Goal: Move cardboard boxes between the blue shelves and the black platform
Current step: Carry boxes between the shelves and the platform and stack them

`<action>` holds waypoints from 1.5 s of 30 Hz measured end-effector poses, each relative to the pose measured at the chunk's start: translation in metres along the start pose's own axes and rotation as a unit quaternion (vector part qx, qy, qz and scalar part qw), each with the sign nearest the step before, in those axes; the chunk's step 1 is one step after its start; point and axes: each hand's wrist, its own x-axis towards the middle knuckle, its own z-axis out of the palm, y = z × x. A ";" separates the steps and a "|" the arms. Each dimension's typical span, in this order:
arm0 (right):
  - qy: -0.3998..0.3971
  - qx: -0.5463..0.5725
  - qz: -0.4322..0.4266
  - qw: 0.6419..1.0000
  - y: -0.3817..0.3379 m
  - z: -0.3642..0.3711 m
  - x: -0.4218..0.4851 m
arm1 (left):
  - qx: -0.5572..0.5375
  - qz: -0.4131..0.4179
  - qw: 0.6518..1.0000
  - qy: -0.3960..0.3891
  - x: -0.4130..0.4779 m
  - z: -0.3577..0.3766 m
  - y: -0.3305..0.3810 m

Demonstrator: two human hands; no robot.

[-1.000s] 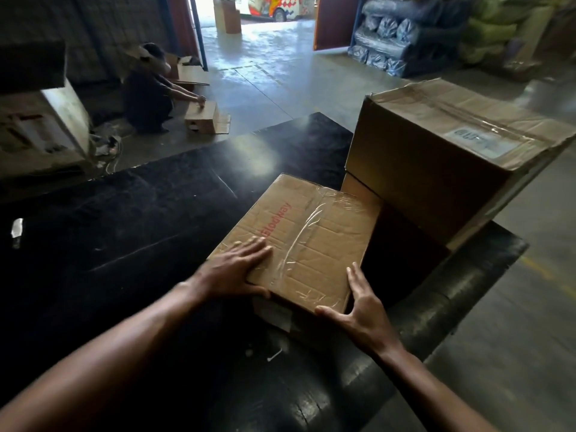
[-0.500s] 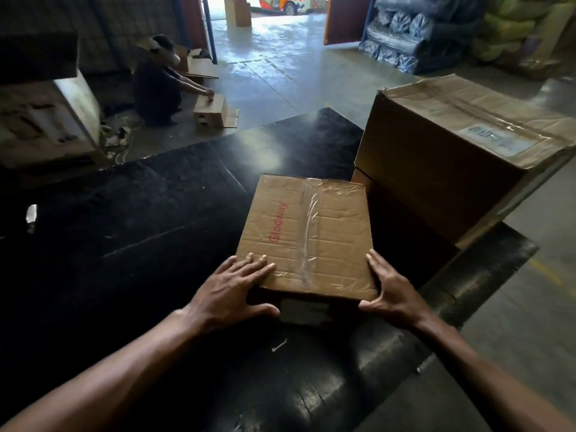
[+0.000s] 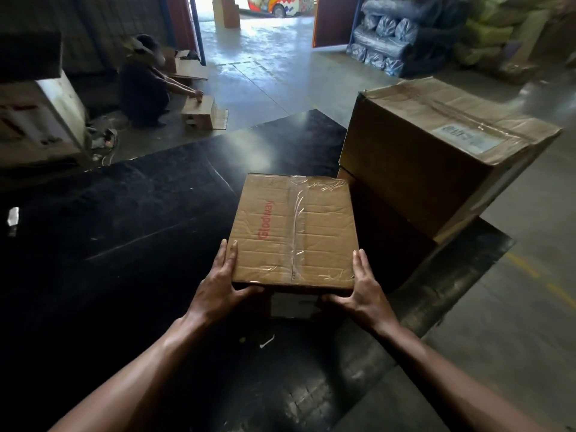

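Head view, the only one you've got: the taped cardboard box (image 3: 294, 229) with the red lettering is right in front of you, over the near right part of the black platform (image 3: 124, 229). I can't tell if its bottom is actually resting on the surface or a hair off it, since the near face is in shadow.

Your left grip (image 3: 218, 288) is flat against the box's left side, fingers straight and pointing away from you, with the thumb stretched across the near face at the corner. Your right grip (image 3: 364, 291) mirrors it on the right side, again with straight fingers and the thumb reaching in along the near bottom edge. So both are pressing the box between open palms, with nothing curled round it.

Just beside the box on the right is a big carton (image 3: 436, 151) with a white label on top. It's stacked on another box that's mostly in the dark, both at the platform's right edge. The small box's far right corner looks like it's touching or nearly touching that stack.

A little white scrap (image 3: 266, 341) lies on the platform between your forearms.

Well apart, on the concrete floor (image 3: 280, 73), a crouching person (image 3: 140, 85) has their hands on a small open carton (image 3: 199, 112). There are dark wrapped bundles (image 3: 389, 42) stacked by the doorway
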 end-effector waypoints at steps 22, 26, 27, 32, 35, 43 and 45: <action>-0.178 0.070 -0.289 0.938 0.100 -0.099 0.097 | -0.037 -0.249 0.946 0.203 -0.074 0.133 0.159; -0.211 0.034 -0.279 0.936 0.118 -0.108 0.085 | -0.037 -0.262 0.941 0.212 -0.096 0.155 0.182; -0.219 0.026 -0.274 0.936 0.123 -0.108 0.084 | -0.033 -0.264 0.940 0.213 -0.100 0.157 0.185; -0.208 0.002 -0.268 0.941 0.121 -0.108 0.081 | -0.012 -0.278 0.945 0.173 -0.096 0.144 0.185; -0.202 -0.017 -0.262 0.944 0.124 -0.102 0.090 | 0.014 -0.288 0.946 0.146 -0.087 0.132 0.184; -0.141 0.039 -0.275 0.950 0.124 -0.128 0.052 | 0.126 -0.284 0.946 0.091 -0.071 0.123 0.203; -0.178 0.042 -0.238 0.954 0.132 -0.138 0.040 | 0.125 -0.236 0.960 0.082 -0.062 0.116 0.228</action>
